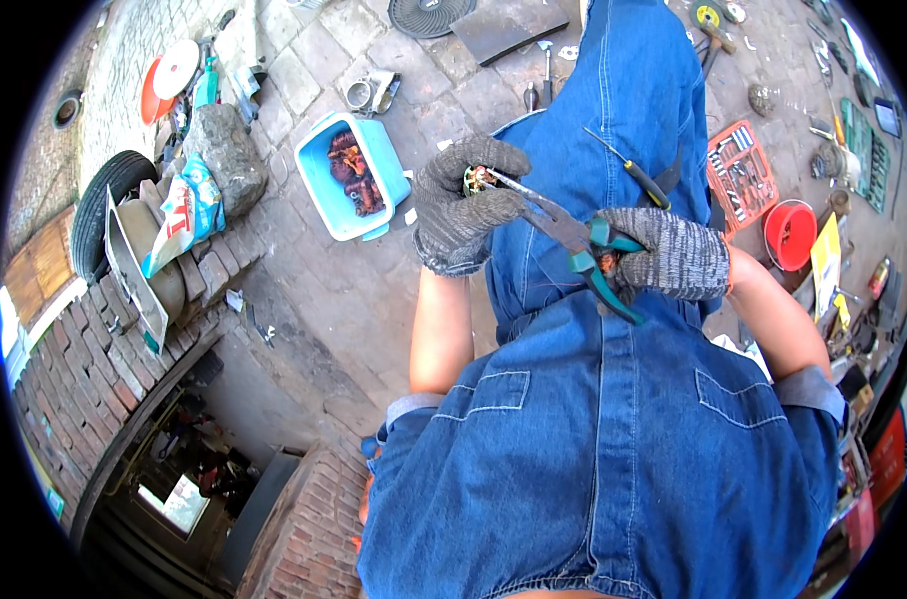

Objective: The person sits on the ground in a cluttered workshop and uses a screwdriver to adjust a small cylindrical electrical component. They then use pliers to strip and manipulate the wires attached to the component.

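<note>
My gloved left hand (458, 205), in a grey knit glove, is closed around a small round part with copper and metal (476, 181). My gloved right hand (663, 255) grips long-nose pliers (571, 238) with teal handles, their jaws pointing up-left into that part. A bit of copper shows at the right hand's fingers. A screwdriver or similar tool (646, 185) with a yellow-and-black handle lies on my denim-covered leg, just above the right hand.
Left: a light blue basin (312, 175) holding copper-coloured pieces, a rock (232, 160), a tire (92, 215) and bricks. Right: an orange socket case (723, 150), a red bucket (795, 258) and scattered tools. Above: a dark flat plate (503, 25) and hand tools on the pavers.
</note>
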Demonstrator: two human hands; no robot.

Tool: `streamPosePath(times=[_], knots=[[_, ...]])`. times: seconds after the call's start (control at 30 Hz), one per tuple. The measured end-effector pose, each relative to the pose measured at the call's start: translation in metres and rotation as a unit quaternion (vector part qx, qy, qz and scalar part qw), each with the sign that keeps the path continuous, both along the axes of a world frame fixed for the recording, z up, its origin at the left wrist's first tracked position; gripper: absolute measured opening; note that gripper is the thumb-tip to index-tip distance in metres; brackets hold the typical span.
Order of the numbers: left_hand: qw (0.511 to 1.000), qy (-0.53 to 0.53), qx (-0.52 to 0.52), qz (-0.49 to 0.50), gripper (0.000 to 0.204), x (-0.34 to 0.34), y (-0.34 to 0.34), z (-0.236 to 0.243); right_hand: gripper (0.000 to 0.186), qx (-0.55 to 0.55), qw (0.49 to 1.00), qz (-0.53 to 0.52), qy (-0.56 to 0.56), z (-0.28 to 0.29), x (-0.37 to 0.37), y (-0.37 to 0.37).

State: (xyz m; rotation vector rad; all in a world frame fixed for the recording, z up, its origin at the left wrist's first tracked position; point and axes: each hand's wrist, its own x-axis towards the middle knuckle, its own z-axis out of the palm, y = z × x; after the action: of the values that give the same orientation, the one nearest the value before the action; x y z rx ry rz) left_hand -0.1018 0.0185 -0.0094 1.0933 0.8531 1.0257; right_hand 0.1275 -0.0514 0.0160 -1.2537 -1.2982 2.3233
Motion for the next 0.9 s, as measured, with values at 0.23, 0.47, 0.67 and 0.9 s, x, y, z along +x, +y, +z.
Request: streamPosePath(times=[0.23, 0.47, 0.67, 0.9], knots=[[0.993, -0.018, -0.105, -0.05, 0.036, -0.005, -0.001, -0.003, 0.052, -0.135, 0.985, -0.079, 0.067, -0.002, 0.002, -0.006], [0.989, -0.11, -0.094, -0.004, 0.036, 0.003, -0.008, -0.008, 0.045, -0.299, 0.902, -0.105, 0.294, 0.014, -0.015, -0.011], [0.987, -0.132, -0.077, -0.044, 0.026, 0.008, 0.001, -0.002, 0.04, -0.333, 0.885, -0.096, 0.311, 0.011, -0.021, -0.014], [0.99, -0.042, -0.062, -0.117, 0.033, -0.003, 0.015, 0.008, 0.041, -0.399, 0.851, -0.032, 0.34, 0.01, -0.017, -0.011]])
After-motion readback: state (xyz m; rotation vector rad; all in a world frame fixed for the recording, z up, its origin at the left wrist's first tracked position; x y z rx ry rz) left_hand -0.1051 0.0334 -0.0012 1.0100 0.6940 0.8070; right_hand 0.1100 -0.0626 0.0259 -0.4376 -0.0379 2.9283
